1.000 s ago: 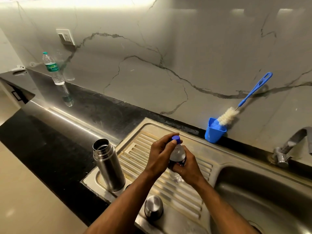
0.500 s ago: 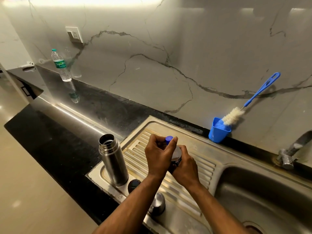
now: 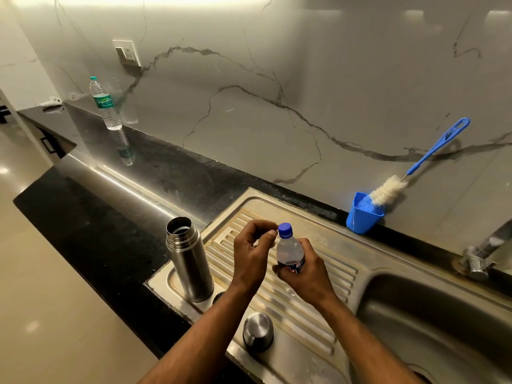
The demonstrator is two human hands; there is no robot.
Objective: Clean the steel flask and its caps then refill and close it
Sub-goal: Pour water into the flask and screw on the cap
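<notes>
Nearest me, I am seeing the steel outer cap (image 3: 258, 331) sitting dome-up on the sink drainboard (image 3: 327, 275). Beyond it, my right hand (image 3: 306, 268) is gripping a small water bottle (image 3: 289, 252) upright, while my left hand (image 3: 250, 249) is hovering just beside its blue cap (image 3: 285, 230), fingers curled and holding nothing. To the left, nearer the left hand, the steel flask (image 3: 188, 259) is standing upright and open-mouthed. Farther back, a bottle brush (image 3: 388, 189) is leaning in a blue cup (image 3: 363, 217) on the desk (image 3: 116, 231).
</notes>
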